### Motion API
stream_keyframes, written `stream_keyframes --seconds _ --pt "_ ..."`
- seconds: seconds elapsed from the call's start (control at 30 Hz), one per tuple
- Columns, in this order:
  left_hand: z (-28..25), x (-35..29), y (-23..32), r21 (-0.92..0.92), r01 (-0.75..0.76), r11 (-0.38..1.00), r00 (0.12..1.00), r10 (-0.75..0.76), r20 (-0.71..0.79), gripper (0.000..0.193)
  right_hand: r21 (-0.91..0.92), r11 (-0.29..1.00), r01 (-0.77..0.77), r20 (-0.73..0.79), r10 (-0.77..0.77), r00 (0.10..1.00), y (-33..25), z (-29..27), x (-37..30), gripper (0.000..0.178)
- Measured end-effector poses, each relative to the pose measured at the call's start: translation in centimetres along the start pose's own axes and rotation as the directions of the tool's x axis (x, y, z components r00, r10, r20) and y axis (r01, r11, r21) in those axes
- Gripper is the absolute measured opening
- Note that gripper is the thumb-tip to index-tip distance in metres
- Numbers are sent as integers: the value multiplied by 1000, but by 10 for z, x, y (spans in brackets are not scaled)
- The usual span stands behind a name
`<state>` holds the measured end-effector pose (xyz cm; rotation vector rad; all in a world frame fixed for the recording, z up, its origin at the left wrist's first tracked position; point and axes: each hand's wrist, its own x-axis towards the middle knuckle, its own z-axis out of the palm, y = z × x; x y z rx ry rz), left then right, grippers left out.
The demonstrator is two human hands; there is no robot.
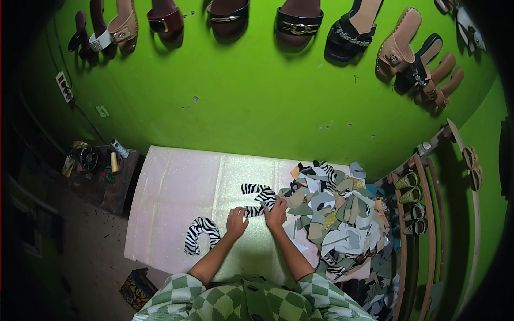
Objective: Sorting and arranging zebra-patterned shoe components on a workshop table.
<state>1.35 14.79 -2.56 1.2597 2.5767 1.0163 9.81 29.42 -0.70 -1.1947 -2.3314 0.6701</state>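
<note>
A U-shaped zebra-striped piece point(266, 194), black and white, lies on the pale, shiny table covering in front of me. My right hand point(276, 213) is closed on its curved right side, fingers bent over the edge. At the left end of its lower strip, my left hand point(236, 221) has its fingers curled in and seems to grip it; the fingertips are small and partly hidden. A second zebra-striped piece point(195, 233), also curved like a horseshoe, rests flat near my left forearm, touched by neither hand.
A large heap of grey, green, tan and striped scraps point(350, 224) covers the table's right side and spills beyond it. Wooden racks point(430, 235) with sandals stand at right. A small dark side table point(110, 184) holds a spool and other items. Sandals point(297, 27) hang on the green wall.
</note>
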Motion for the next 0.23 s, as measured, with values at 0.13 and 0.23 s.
stream_keyframes --seconds 0.13,0.23 --pt "0 10 7 -6 79 997 974 -76 214 36 -91 996 -21 80 29 996 10 8 22 72" --pt "-4 20 2 -46 184 982 804 -123 582 35 -165 986 -34 317 86 944 20 14 37 79"
